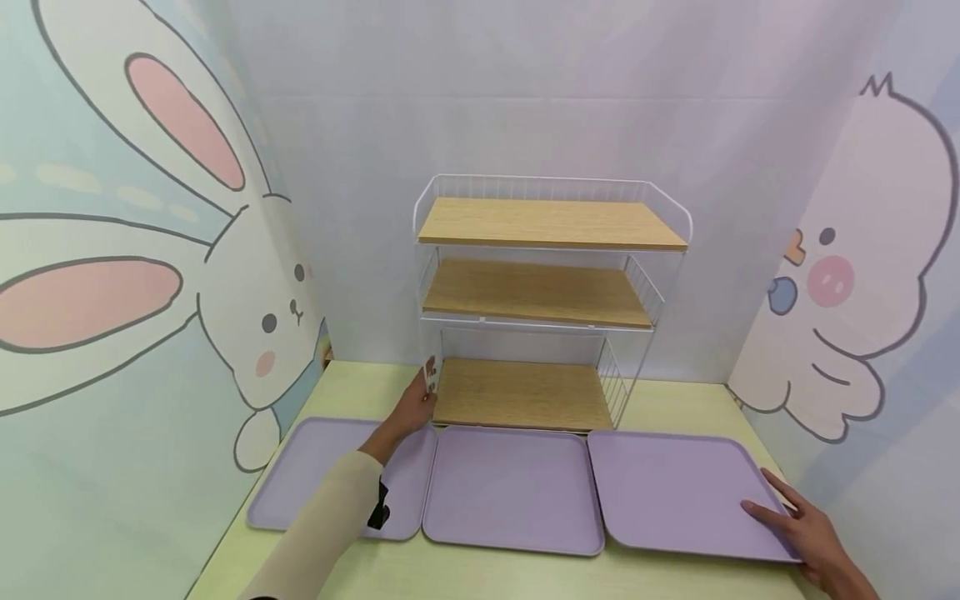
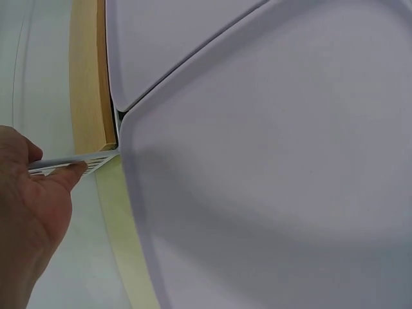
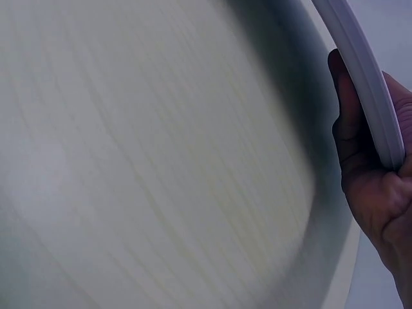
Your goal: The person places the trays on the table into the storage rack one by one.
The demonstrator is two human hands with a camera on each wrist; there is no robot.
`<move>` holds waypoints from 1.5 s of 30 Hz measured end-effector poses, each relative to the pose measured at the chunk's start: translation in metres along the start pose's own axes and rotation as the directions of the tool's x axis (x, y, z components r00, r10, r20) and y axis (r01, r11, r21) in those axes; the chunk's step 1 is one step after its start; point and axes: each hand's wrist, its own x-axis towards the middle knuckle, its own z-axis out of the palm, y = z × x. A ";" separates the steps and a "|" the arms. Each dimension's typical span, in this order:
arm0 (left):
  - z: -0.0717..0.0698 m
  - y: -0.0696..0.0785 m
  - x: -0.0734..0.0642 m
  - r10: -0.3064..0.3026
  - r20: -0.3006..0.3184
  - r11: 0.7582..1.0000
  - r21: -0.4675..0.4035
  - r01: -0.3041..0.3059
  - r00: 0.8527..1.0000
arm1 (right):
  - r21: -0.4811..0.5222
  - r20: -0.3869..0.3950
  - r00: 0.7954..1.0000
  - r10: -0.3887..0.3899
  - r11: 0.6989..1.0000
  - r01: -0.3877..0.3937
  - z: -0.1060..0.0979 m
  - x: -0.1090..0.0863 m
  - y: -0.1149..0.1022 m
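Observation:
A white wire rack with wooden shelves stands at the back of the table. My left hand grips the wire side at its lower left; in the left wrist view the thumb and fingers of that hand lie on either side of the wire panel. At the far right, my right hand holds the right edge of a purple tray. The right wrist view has the tray's rim between the thumb and fingers of the right hand, raised off the tabletop at that edge.
Two more purple trays lie side by side in front of the rack: a middle tray and a left tray, partly under my left arm. Pale yellow tabletop shows around them. Cartoon-printed walls close in both sides.

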 end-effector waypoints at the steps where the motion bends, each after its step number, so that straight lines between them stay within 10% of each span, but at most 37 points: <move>1: -0.001 -0.001 0.001 0.002 -0.001 1.000 0.001 -0.002 1.000 | 0.007 0.002 1.000 -0.004 1.000 0.004 0.001 0.000 -0.001; 45: -0.002 -0.007 0.003 0.013 0.030 0.998 0.062 -0.015 0.999 | 0.229 0.119 0.975 -0.189 0.961 0.158 0.167 -0.036 -0.080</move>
